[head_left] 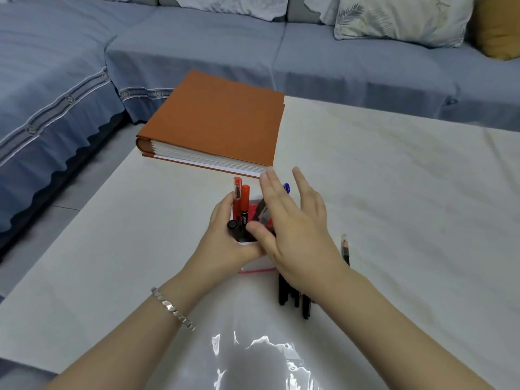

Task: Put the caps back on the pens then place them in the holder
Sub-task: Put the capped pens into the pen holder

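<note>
Steadying the light holder [254, 264], the left hand [225, 243] grips its side; the right hand [292, 235] hovers open, seemingly empty; slim pens [292, 296] suit mid-barrel pinches.

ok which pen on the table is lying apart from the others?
The clear-capped pen, alone to the right of the right hand. The black pens lie bunched together under that wrist; the rest stand in the holder.

One head-worn view — looking forward and down, close above the holder [257, 260], the orange album [216, 122] just beyond it.
</note>
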The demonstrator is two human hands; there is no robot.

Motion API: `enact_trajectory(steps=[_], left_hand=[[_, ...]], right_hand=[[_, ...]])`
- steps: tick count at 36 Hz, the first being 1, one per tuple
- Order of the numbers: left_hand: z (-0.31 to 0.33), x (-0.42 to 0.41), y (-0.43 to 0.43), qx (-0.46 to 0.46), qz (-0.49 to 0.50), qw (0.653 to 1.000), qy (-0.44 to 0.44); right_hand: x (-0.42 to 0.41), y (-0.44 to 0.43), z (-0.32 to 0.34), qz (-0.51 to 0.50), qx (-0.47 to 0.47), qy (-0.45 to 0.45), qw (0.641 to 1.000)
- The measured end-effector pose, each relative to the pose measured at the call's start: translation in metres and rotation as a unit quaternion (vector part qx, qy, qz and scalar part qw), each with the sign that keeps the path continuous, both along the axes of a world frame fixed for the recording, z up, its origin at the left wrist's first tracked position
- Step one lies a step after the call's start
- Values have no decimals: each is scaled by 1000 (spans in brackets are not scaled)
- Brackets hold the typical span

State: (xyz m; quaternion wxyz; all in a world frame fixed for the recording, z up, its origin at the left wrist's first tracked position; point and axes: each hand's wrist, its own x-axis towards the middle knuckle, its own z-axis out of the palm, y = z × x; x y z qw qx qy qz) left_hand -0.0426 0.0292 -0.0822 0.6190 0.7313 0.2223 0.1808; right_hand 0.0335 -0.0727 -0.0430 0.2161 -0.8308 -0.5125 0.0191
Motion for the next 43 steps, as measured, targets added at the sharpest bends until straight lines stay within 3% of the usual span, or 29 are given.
enact_trajectory(steps=[3, 5, 7, 9, 12, 14, 18, 21, 24, 28, 31, 34, 39, 43], left_hand=[[-1, 0, 1, 9, 1, 1000, 9], [-3, -1, 2, 15, 4, 1000, 22], [-5, -1, 3, 16, -1, 999, 34], [-5, -1, 3, 20, -3, 999, 44], [-5, -1, 4, 23, -1, 999, 48], [-5, -1, 4, 27, -1, 999, 45], [-5, -1, 4, 20, 2, 999, 39], [-5, -1, 5, 21, 1, 999, 48], [-5, 0, 5, 17, 0, 999, 48], [-5, -1, 5, 15, 1, 999, 50], [-4, -1, 4, 10, 5, 999, 47], [-4, -2, 3, 2, 2, 999, 36], [-6, 3, 3, -18, 11, 1000, 4], [-10, 3, 4, -32, 11, 999, 7]], right_hand=[[12, -6, 12, 42, -32, 70, 996], [22, -15, 17, 51, 50, 167, 983], [33, -27, 14, -10, 156, 159, 975], [48, -42, 1, -117, 176, 140, 967], [66, -64, -31, -239, 19, 146, 960], [69, -75, -53, -269, -87, 152, 947], [66, -79, -74, -275, -93, 155, 944], [69, -70, -65, -254, 2, 221, 942], [67, -55, -29, -226, 177, 246, 926], [45, -38, 34, -127, 430, 186, 874], [29, -27, 54, -65, 506, 130, 850], [22, -13, 40, -33, 464, 50, 884], [7, 2, -13, 37, 242, -6, 970], [5, -8, -31, 43, 226, -32, 973]])
